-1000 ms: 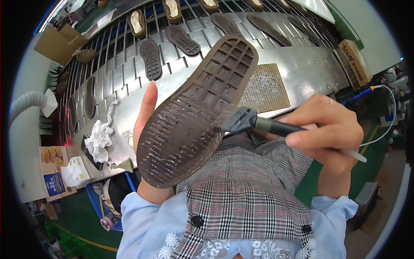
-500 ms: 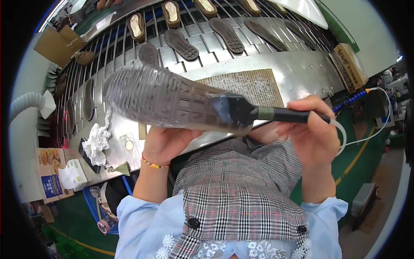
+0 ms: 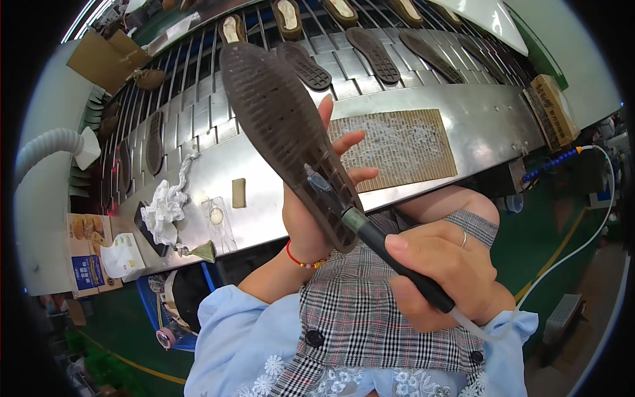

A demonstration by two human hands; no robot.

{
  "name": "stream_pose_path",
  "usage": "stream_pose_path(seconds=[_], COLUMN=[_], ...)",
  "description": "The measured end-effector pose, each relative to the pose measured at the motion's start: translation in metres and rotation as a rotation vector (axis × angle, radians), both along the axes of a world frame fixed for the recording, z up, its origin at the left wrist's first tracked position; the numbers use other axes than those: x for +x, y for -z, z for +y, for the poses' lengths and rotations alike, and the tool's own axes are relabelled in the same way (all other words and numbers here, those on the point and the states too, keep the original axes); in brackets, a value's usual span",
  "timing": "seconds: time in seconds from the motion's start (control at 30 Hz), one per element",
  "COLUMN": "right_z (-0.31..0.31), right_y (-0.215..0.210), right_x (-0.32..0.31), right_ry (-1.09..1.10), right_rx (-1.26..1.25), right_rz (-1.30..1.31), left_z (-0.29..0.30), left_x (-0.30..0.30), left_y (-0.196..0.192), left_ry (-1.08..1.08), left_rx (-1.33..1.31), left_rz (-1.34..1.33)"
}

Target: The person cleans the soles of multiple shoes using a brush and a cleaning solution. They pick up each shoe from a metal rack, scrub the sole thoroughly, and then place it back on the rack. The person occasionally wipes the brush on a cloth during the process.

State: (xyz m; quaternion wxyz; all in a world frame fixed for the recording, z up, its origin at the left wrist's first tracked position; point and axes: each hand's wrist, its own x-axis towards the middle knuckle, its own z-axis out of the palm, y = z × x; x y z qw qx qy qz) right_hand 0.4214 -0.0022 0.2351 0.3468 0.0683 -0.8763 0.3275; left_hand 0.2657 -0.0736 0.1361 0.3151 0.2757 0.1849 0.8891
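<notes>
A dark brown shoe sole (image 3: pixel 278 112) is held up at a slant above the table, its inner face with ribs and hollow cells towards me. My left hand (image 3: pixel 302 221) supports it from beneath, with fingertips showing past its right edge. My right hand (image 3: pixel 450 271) grips a black-handled brush (image 3: pixel 403 261) with a thin white tube (image 3: pixel 473 327) running from its rear end. The brush's bluish tip (image 3: pixel 319 180) is at the heel half of the sole; whether it touches is hard to tell.
A speckled corrugated cardboard sheet (image 3: pixel 397 147) lies on the metal table (image 3: pixel 489 116). Further back, soles (image 3: pixel 374 56) and brown shoes (image 3: pixel 288 16) rest on a slatted conveyor (image 3: pixel 198 86). At left are a crumpled white cloth (image 3: pixel 164 210), a small tan block (image 3: pixel 239 192) and a grey hose (image 3: pixel 53 145).
The sole has swung from nearly level to steeply slanted, its far end rising. My right hand has come down and nearer, turning the brush diagonal. My left fingers now show beyond the sole's right edge.
</notes>
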Motion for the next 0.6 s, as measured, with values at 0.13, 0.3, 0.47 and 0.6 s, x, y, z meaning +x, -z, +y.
stream_pose_path(seconds=[0.13, 0.3, 0.47, 0.6], right_z=[-0.010, -0.012, -0.008, -0.006], right_y=[0.000, 0.002, -0.004, 0.000], right_x=[-0.006, -0.009, -0.004, -0.006], right_ry=[-0.033, -0.077, -0.144, -0.181], right_rx=[0.055, 0.050, 0.040, -0.008], right_rz=[0.112, 0.151, 0.116, 0.078], left_z=[-0.005, -0.012, -0.012, -0.014], left_x=[-0.005, -0.017, -0.028, -0.034], left_y=[-0.008, -0.010, -0.003, -0.004], left_ry=[-0.070, 0.094, 0.202, 0.265], left_rx=[-0.035, 0.229, 0.430, 0.509], left_rz=[-0.033, -0.083, -0.064, -0.080])
